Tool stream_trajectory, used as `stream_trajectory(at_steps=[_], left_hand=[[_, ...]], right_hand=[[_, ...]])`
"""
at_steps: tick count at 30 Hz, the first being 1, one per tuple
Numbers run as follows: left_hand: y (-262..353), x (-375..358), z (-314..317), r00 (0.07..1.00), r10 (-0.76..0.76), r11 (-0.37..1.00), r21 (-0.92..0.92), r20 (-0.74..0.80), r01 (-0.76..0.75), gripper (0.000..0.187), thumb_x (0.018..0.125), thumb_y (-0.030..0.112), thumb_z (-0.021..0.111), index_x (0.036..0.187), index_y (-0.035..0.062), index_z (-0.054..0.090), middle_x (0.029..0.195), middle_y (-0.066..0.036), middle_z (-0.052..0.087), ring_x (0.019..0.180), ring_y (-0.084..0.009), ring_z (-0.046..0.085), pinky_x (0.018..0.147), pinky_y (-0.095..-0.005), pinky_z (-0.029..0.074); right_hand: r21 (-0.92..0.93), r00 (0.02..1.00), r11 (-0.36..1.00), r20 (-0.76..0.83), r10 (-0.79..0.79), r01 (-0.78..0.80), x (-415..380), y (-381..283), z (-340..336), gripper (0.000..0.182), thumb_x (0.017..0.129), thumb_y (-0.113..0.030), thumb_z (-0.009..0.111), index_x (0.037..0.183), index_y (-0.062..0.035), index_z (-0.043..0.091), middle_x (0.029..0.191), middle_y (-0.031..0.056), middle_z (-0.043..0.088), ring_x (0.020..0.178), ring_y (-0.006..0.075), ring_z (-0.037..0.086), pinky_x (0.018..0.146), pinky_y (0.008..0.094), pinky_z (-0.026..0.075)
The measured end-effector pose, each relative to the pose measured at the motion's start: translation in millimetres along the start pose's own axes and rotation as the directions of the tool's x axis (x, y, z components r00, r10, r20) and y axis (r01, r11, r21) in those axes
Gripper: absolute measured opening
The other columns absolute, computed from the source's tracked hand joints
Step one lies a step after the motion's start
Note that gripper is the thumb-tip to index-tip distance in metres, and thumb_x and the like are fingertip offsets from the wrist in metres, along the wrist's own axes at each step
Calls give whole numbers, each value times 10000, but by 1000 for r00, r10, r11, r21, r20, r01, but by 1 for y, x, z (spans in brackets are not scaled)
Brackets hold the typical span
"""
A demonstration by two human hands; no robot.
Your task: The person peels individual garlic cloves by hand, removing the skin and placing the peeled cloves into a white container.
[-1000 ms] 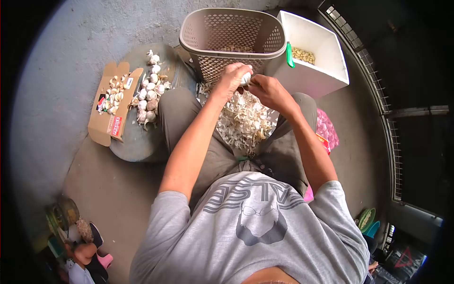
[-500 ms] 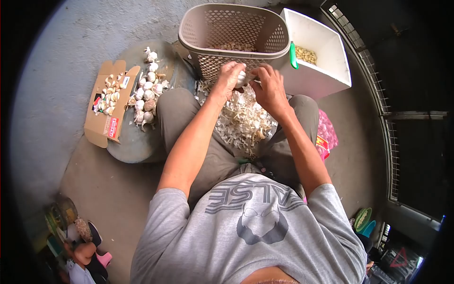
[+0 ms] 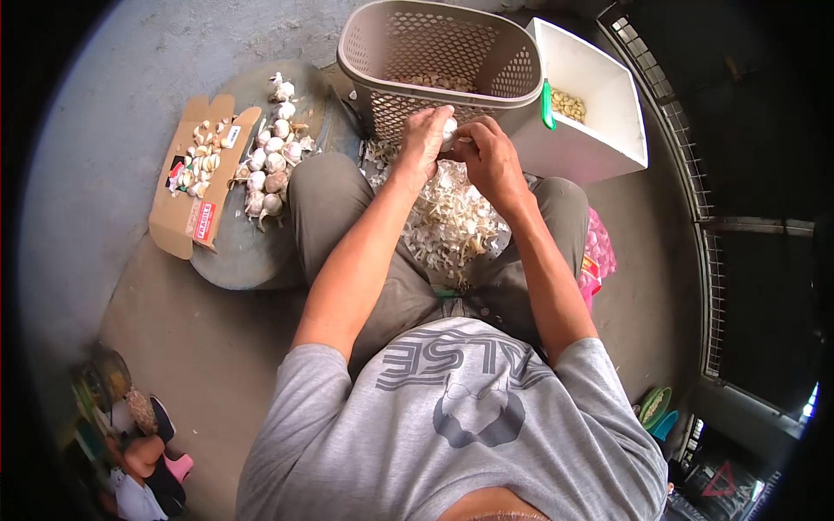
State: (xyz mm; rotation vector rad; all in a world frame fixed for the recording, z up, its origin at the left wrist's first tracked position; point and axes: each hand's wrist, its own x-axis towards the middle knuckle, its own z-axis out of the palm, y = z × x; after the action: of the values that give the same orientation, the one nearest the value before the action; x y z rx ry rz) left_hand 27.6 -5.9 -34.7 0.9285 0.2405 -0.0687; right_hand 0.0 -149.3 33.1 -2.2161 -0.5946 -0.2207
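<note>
A whitish garlic bulb (image 3: 449, 132) is held in my left hand (image 3: 423, 143), above a heap of papery garlic skins (image 3: 452, 217) between my knees. The fingers of my right hand (image 3: 491, 161) are bent and pinched against the bulb's right side; what lies between their tips is partly hidden. On the left, whole garlic bulbs (image 3: 274, 162) lie on a round grey-blue surface (image 3: 252, 269). Beside them, an opened cardboard box (image 3: 178, 221) bears loose garlic cloves (image 3: 204, 162).
A brown perforated basket (image 3: 356, 74) with cloves at its bottom stands ahead. To its right is a white foam box (image 3: 578, 148) holding peeled cloves, with a green handle (image 3: 547, 106) at its edge. A pink net bag (image 3: 599, 247) lies by my right knee. Another person (image 3: 143, 464) is at lower left.
My right hand's fingers have drawn together and closed in on the bulb, having been more spread before. The left hand keeps its hold. The whole view has shifted slightly.
</note>
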Motion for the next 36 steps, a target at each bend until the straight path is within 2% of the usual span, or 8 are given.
stream_trajectory(at_steps=[8, 13, 16, 20, 22, 24, 28, 36], left_hand=[[8, -8, 5, 996, -57, 995, 85, 75, 50, 263, 932, 292, 705, 919, 35, 652, 818, -53, 638, 643, -174, 682, 497, -368, 626], [-5, 2, -2, 998, 67, 996, 67, -20, -66, 202, 927, 242, 733, 887, 57, 662, 782, -23, 635, 589, -125, 580, 497, -245, 451], [1, -1, 3, 982, 7, 999, -45, -186, -16, 223, 938, 266, 734, 867, 69, 656, 766, -28, 634, 619, -140, 599, 518, -285, 480], [4, 5, -9, 993, -83, 949, -312, -89, 51, 357, 961, 367, 716, 996, 29, 608, 770, -116, 647, 639, -264, 660, 570, -436, 609], [8, 0, -10, 994, -106, 945, -315, -36, 90, 363, 960, 388, 717, 982, 40, 618, 778, -109, 653, 637, -262, 665, 555, -419, 602], [8, -3, -8, 992, -125, 958, -261, -15, 117, 375, 953, 409, 724, 967, 47, 628, 794, -101, 660, 642, -257, 670, 548, -406, 597], [-6, -4, 1, 997, -78, 990, -116, -5, 77, 436, 925, 479, 747, 932, 53, 654, 841, -66, 669, 701, -188, 660, 591, -342, 571], [-18, -8, 10, 994, 102, 994, 36, 29, -103, 421, 954, 484, 718, 956, 76, 616, 803, 24, 579, 696, -57, 509, 625, -219, 425]], right_hand=[[-35, 989, 997, 132, -63, 68, 9, 12, -6, 62, 874, -26, 675, 887, 9, 626, 931, 177, 640, 880, 415, 649, 766, 486, 517], [-163, 962, 963, 206, -178, 213, 6, 9, 7, 172, 894, -58, 623, 954, 48, 501, 926, 261, 602, 834, 473, 640, 691, 531, 535], [-128, 916, 944, 311, -253, 304, -6, -10, 12, 199, 870, -50, 633, 973, 47, 493, 892, 259, 591, 765, 463, 643, 653, 516, 543], [-277, 878, 914, 456, -147, 297, -32, 12, 17, 107, 885, -44, 564, 968, 14, 528, 921, 217, 607, 759, 432, 659, 664, 520, 553], [-326, 903, 941, 426, 58, 93, -41, 28, 14, 98, 875, -7, 540, 967, 23, 560, 979, 233, 653, 851, 438, 688, 719, 518, 555], [-68, 965, 990, 226, 133, -120, -40, 34, 7, 180, 853, 38, 550, 1030, 32, 583, 972, 241, 680, 848, 414, 697, 735, 474, 552], [397, 873, 778, 251, 419, -488, -19, 15, -4, 289, 978, -235, 694, 970, 42, 615, 761, 112, 653, 626, 150, 611, 572, 331, 491], [333, 942, 881, 96, 323, -336, 8, 19, 8, 211, 983, -133, 635, 916, 62, 590, 726, 160, 661, 616, 201, 612, 587, 376, 515]])
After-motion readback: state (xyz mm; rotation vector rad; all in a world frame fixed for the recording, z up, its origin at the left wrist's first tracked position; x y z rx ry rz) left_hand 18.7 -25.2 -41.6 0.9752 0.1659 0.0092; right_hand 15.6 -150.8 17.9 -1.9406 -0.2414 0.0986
